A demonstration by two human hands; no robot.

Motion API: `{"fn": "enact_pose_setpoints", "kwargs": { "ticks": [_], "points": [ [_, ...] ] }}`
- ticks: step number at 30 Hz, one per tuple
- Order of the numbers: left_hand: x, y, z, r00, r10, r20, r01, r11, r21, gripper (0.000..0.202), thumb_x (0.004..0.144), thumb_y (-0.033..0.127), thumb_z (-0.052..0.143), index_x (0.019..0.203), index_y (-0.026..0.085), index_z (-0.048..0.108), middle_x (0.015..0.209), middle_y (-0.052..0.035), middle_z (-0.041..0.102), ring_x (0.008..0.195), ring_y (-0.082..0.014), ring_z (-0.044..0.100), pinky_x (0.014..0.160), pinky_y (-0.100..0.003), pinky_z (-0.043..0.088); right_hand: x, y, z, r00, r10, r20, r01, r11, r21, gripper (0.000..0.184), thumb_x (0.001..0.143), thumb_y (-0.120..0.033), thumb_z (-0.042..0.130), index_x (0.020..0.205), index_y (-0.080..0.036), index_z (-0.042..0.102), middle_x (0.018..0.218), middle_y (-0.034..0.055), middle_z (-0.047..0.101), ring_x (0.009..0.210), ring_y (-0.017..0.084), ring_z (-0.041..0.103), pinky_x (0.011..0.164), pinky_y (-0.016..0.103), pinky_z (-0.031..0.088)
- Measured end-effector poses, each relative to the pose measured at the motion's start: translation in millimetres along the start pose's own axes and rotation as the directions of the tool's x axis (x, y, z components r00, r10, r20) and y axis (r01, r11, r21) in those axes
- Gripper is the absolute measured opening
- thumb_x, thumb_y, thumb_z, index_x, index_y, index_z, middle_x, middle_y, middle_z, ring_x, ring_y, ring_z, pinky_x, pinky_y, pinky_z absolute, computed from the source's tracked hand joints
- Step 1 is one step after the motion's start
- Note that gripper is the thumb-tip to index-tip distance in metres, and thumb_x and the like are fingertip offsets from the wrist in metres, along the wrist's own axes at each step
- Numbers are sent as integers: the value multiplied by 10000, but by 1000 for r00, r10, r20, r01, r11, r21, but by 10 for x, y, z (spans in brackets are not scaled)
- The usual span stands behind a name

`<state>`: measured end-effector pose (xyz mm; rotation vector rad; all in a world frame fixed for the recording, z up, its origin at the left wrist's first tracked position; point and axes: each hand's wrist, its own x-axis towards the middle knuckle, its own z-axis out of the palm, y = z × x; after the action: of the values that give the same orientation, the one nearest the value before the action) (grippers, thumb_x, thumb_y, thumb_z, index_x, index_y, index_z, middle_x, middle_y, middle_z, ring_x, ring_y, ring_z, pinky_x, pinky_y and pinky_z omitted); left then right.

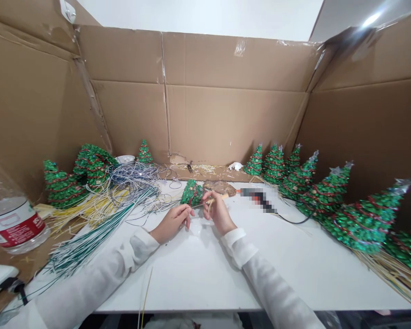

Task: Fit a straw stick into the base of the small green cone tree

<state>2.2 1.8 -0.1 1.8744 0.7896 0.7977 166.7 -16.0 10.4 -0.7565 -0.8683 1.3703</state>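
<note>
A small green tinsel-like Christmas tree (191, 193) with red trim is just beyond my hands, over the white tabletop (198, 274). My right hand (219, 214) is closed, with a thin yellow wire (210, 208) looped between its fingers. Close beside it, my left hand (173, 224) has its fingers bent together near the tree's underside. Whatever they pinch is too small to make out. I cannot tell which hand, if either, supports the tree.
Finished-looking trees (359, 214) with silver stars line the right side. Wire bundles (89, 237) and more trees (60, 185) lie left, near a bottle (13, 219). A brown lump (221, 188) and a pixelated corded tool (258, 199) sit beyond my hands. Cardboard walls (233, 119) enclose the table.
</note>
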Motion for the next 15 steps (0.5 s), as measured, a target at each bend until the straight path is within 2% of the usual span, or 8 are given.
{"fn": "enact_pose_setpoints", "kwargs": {
  "ticks": [2,4,7,12,15],
  "points": [
    [1,-3,-4,1000,9,-29,-9,1000,15,288,877,403,381,796,174,536,518,32,555,503,-105,468,540,-209,336,-1,14,-2,999,34,35,-35,999,10,319,685,-521,478,679,-203,456,434,-84,392,294,36,244,327,164,120],
    [2,-3,-11,998,24,-64,-21,999,41,281,874,394,381,805,173,541,527,30,550,524,-110,467,551,-212,344,-6,29,2,999,25,37,-25,1000,11,289,683,-484,482,663,-197,450,442,-80,395,319,24,202,349,157,76],
    [2,4,-24,994,53,-94,-44,994,96,278,876,372,361,800,173,540,554,25,543,554,-119,468,573,-224,354,-21,45,17,1000,-15,5,15,1000,1,264,674,-453,474,637,-192,454,425,-74,388,345,31,208,363,160,75],
    [4,44,-39,983,98,-155,-61,971,230,289,857,308,351,611,181,434,520,37,470,527,-110,418,557,-230,321,-39,82,50,995,-101,-24,99,994,-51,272,695,-444,440,617,-185,475,409,-57,415,349,45,228,366,175,99],
    [12,57,-24,973,112,-201,-58,965,257,257,825,269,357,585,185,392,489,56,416,494,-99,369,526,-223,285,-53,129,82,987,-157,-36,154,985,-78,279,721,-440,437,620,-184,483,440,-45,452,380,56,286,378,173,130]
  ]
}}
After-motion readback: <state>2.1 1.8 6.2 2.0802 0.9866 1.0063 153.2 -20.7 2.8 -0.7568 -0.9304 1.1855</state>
